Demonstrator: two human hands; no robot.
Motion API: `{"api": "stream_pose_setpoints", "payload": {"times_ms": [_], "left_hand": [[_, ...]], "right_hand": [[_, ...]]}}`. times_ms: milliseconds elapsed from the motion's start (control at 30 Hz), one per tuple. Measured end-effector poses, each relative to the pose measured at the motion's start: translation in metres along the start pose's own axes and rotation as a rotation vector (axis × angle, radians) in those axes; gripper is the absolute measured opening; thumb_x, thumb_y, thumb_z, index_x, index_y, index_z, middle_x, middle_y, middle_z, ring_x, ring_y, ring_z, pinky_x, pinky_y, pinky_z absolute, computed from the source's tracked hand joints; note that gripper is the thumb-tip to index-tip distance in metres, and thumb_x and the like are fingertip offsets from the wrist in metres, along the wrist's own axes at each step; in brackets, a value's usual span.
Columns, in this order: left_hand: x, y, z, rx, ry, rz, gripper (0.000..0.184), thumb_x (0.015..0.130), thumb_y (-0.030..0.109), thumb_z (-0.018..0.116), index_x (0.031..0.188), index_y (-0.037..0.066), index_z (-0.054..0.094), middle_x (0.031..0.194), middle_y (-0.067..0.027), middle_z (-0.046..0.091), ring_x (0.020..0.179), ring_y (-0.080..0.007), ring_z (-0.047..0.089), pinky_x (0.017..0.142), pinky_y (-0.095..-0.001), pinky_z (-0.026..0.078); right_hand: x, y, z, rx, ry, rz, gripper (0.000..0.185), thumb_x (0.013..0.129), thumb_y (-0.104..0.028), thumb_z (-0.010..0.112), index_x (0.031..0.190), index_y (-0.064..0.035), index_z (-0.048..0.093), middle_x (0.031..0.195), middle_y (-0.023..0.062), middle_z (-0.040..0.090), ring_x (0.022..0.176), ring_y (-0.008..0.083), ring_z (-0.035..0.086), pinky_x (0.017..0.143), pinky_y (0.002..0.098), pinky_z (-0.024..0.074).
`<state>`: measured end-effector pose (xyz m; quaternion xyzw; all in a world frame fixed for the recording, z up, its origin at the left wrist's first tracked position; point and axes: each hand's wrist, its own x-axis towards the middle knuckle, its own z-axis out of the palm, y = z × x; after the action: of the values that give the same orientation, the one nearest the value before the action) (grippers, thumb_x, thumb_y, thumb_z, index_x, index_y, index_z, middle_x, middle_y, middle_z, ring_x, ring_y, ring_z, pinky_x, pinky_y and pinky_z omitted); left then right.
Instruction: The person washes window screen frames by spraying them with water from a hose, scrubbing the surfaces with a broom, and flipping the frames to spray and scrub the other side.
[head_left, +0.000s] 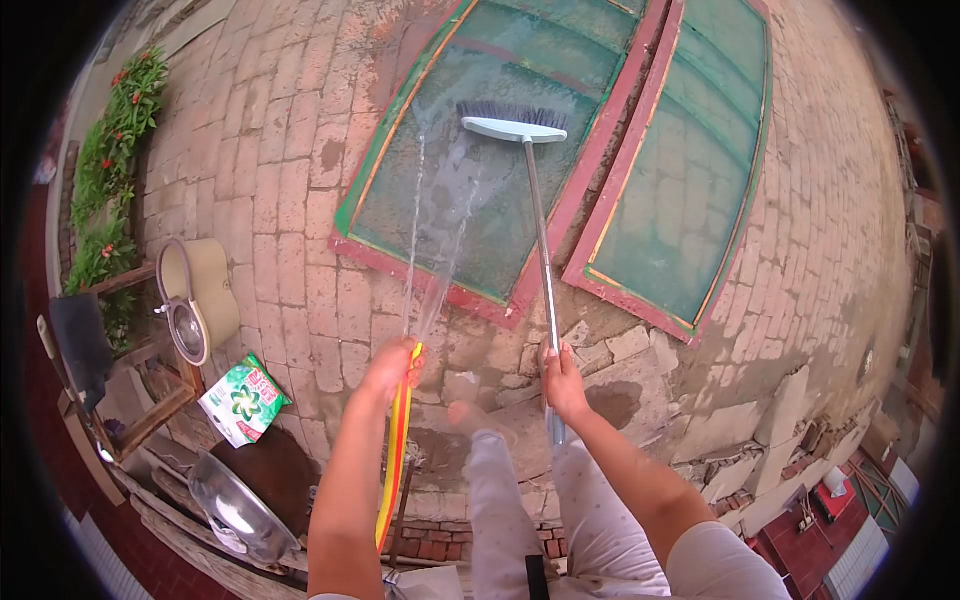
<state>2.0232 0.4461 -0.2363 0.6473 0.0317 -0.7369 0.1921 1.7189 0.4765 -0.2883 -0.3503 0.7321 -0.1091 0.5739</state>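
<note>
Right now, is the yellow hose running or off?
Running: streams of water shoot from the yellow hose at the left hand, out over the green mesh panel under the broom.

At lower centre, the left hand [393, 371] grips a spraying hose [397, 440], the right hand [564, 381] a long-handled broom [543, 245].

Yellow hose [397, 440] striped red; pale blue broom head [512, 130], dark bristles [512, 112].
Green screens [490, 200] have dull red frames [430, 281]; pale trousers [610, 510] show dots.
</note>
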Motion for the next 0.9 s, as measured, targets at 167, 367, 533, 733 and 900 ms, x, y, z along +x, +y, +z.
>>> {"api": "stream_pose_setpoints", "payload": {"times_ms": [167,367,533,733,900], "left_hand": [[-0.012,0.005,0.022,0.08,-0.05,0.019,0.022,0.095,0.024,0.041,0.084,0.006,0.047,0.058,-0.0008,0.044,0.041,-0.0098,0.038,0.037,-0.0249,0.033],[-0.008,-0.004,0.02,0.034,-0.024,0.012,0.021,0.095,0.025,0.04,0.085,0.007,0.046,0.058,-0.0001,0.043,0.042,-0.0097,0.037,0.038,-0.0253,0.033],[0.011,-0.005,-0.002,0.006,-0.007,-0.063,0.021,0.095,0.023,0.037,0.085,0.007,0.045,0.058,0.0,0.041,0.041,-0.0099,0.036,0.038,-0.0256,0.032],[0.029,-0.014,-0.013,-0.008,0.004,-0.042,0.02,0.094,0.02,0.036,0.084,0.006,0.045,0.056,0.0004,0.041,0.04,-0.0092,0.034,0.038,-0.025,0.031],[0.015,-0.006,-0.021,-0.11,0.026,-0.052,0.018,0.094,0.02,0.037,0.086,0.006,0.044,0.056,0.0009,0.038,0.04,-0.009,0.032,0.039,-0.0249,0.03]], "right_hand": [[0.119,-0.023,0.035,0.049,0.02,-0.005,0.036,0.097,-0.039,0.036,0.088,-0.0051,0.045,0.059,0.004,0.045,0.043,0.0157,0.044,0.038,0.0315,0.0354],[-0.058,0.094,0.07,-0.443,-0.284,0.111,0.037,0.092,-0.036,0.042,0.099,0.0002,0.047,0.087,0.0314,0.058,0.088,0.0497,0.054,0.078,0.0507,0.043],[-0.084,0.062,0.006,-0.453,-0.258,0.068,0.033,0.092,-0.034,0.045,0.093,-0.0011,0.049,0.084,0.0304,0.058,0.086,0.0487,0.054,0.073,0.0516,0.042],[0.128,-0.083,-0.004,-0.216,0.095,-0.197,0.045,0.093,-0.037,0.039,0.092,0.0057,0.053,0.086,0.032,0.058,0.086,0.0487,0.055,0.075,0.0502,0.0429],[0.155,-0.085,0.035,-0.428,0.046,-0.154,0.044,0.094,-0.038,0.038,0.099,0.0035,0.051,0.086,0.0306,0.06,0.083,0.045,0.058,0.074,0.0498,0.0448]]}}
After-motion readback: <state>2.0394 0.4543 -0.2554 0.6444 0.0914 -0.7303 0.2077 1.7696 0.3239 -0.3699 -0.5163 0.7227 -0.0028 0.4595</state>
